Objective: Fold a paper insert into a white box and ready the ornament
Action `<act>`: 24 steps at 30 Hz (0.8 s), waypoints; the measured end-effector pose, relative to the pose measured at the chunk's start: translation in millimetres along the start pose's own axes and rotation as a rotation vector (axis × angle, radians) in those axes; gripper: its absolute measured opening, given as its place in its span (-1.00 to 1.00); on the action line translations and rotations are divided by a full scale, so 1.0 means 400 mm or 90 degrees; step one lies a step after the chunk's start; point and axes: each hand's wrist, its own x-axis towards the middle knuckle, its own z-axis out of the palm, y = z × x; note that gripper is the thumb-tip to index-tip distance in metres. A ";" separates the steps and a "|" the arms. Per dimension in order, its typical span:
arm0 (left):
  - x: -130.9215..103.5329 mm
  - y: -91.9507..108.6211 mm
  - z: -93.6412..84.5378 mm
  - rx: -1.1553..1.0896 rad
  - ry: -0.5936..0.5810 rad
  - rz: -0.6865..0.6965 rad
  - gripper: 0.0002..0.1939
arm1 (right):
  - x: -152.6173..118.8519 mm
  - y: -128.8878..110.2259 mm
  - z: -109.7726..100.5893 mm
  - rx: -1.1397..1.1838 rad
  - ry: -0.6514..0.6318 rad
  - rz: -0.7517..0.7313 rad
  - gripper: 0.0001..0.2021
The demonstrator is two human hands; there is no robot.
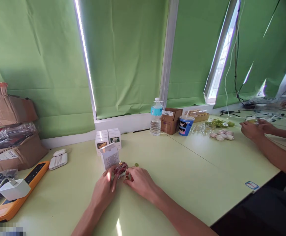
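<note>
A small clear glass bottle [120, 169] with reddish contents and a gold-coloured top stands on the pale green table. My left hand [105, 180] is closed around its left side. Against its right side, my right hand [139, 180] has its fingers curled, with a small brownish piece at the fingertips, too small to name. Just behind the right hand lies a small green-gold round cap [136, 165]. An open white box [110, 156] stands right behind the bottle, in front of white picture boxes [108, 139].
Along the back stand a water bottle [155, 118], a brown carton [172, 121] and a blue cup [185, 126]. Another person's hands [255, 129] work at the right. An orange power strip [22, 196] and stacked cartons [17, 152] occupy the left.
</note>
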 end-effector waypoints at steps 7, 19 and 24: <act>-0.004 -0.008 0.000 0.017 0.001 0.008 -0.64 | 0.003 0.001 0.007 0.039 0.014 -0.056 -0.92; -0.028 0.040 -0.012 0.018 -0.039 0.059 -0.73 | 0.013 -0.005 -0.033 0.312 0.253 -0.145 -0.83; -0.034 0.042 -0.003 0.031 -0.040 0.088 -0.73 | 0.009 -0.005 -0.024 0.276 0.226 -0.172 -0.81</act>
